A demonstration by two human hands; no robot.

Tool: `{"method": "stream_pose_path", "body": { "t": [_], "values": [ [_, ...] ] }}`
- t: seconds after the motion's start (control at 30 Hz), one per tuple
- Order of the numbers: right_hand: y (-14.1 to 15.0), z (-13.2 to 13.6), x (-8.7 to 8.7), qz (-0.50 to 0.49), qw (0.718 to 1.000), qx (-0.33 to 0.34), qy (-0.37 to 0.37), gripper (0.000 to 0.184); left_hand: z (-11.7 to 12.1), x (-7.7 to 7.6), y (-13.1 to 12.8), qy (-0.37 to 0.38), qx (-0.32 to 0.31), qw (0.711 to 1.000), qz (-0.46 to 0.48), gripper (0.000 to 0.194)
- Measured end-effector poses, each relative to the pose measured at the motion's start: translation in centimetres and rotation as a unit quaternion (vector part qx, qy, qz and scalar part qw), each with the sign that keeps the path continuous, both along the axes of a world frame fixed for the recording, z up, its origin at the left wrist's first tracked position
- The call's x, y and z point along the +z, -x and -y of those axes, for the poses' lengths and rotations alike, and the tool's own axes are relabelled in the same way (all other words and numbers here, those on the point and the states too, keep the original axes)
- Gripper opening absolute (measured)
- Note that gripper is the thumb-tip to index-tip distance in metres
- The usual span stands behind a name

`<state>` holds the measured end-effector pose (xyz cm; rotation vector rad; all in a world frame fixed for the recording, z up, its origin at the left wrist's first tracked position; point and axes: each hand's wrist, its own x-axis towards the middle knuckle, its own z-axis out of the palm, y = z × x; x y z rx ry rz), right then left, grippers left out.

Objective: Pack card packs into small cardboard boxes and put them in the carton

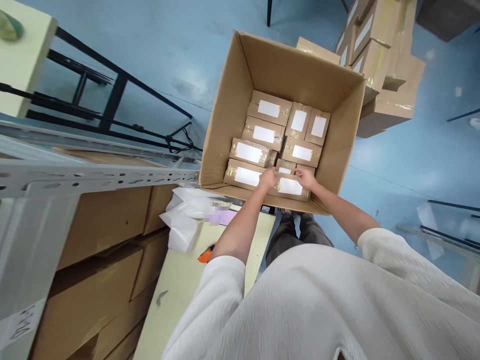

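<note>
A large open cardboard carton (300, 55) stands in front of me with several small labelled cardboard boxes (268, 108) packed inside. Both my hands reach over its near wall. My left hand (268, 179) grips the left end of a small cardboard box (290, 187) that has a white label. At that box's far right edge is my right hand (305, 178), fingers curled on it. The box sits by the near wall, beside another labelled box (245, 175) on its left. Behind it, partly covered, lies a further small box (285, 166).
Stacked taped boxes (393, 75) stand on the floor at the far right. To my left, a metal rack (112, 177) holds large cartons (101, 285). A pale table (180, 300) near me bears white plastic sheeting (187, 215) and an orange item (205, 255).
</note>
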<state>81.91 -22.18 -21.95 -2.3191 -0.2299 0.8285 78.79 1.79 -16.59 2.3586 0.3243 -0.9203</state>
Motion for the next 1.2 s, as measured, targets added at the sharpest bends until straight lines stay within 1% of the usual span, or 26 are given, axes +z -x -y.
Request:
{"method": "stream_pose_path", "body": {
  "t": [0.1, 0.2, 0.27, 0.33, 0.47, 0.6, 0.73, 0.9, 1.03, 1.13, 1.2],
  "values": [
    [-0.1, 0.3, 1.4, -0.009, 0.998, -0.056, -0.013, 0.048, -0.4, 1.2, 0.2, 0.011, 0.014, 1.000, 0.011, 0.059],
    [0.5, 0.3, 3.2, -0.022, 0.996, -0.078, -0.037, 0.046, -0.4, 2.8, 0.9, 0.037, 0.032, 0.998, 0.037, 0.054],
    [0.9, 0.1, 4.4, -0.037, 0.995, -0.083, -0.047, 0.047, -0.2, 4.2, 1.6, 0.052, 0.048, 0.996, 0.058, 0.053],
    [1.3, -0.3, 5.5, -0.045, 0.995, -0.072, -0.058, 0.051, 0.0, 5.6, 2.5, 0.058, 0.062, 0.994, 0.075, 0.053],
    [1.3, -1.5, 7.6, -0.027, 0.994, -0.005, -0.103, 0.054, 0.2, 8.6, 4.6, 0.051, 0.093, 0.988, 0.114, 0.053],
    [1.0, -3.1, 9.7, -0.030, 0.985, 0.050, -0.165, 0.044, 0.2, 11.1, 7.5, 0.040, 0.156, 0.973, 0.166, 0.054],
    [1.3, -5.2, 12.3, -0.026, 0.969, 0.099, -0.223, 0.036, 0.7, 13.4, 11.4, 0.022, 0.227, 0.952, 0.204, 0.054],
    [3.2, -8.3, 15.8, -0.022, 0.952, 0.175, -0.252, 0.034, 1.8, 15.8, 17.5, -0.023, 0.303, 0.922, 0.239, 0.049],
    [6.5, -10.9, 17.8, -0.032, 0.932, 0.246, -0.265, 0.035, 2.8, 17.2, 22.9, -0.038, 0.373, 0.896, 0.238, 0.051],
    [9.9, -12.7, 18.5, -0.063, 0.915, 0.296, -0.268, 0.035, 3.7, 17.7, 27.4, -0.051, 0.422, 0.872, 0.242, 0.050],
    [12.8, -13.8, 18.6, -0.077, 0.900, 0.333, -0.271, 0.033, 4.4, 18.0, 30.7, -0.064, 0.456, 0.854, 0.242, 0.049]
  ]
}}
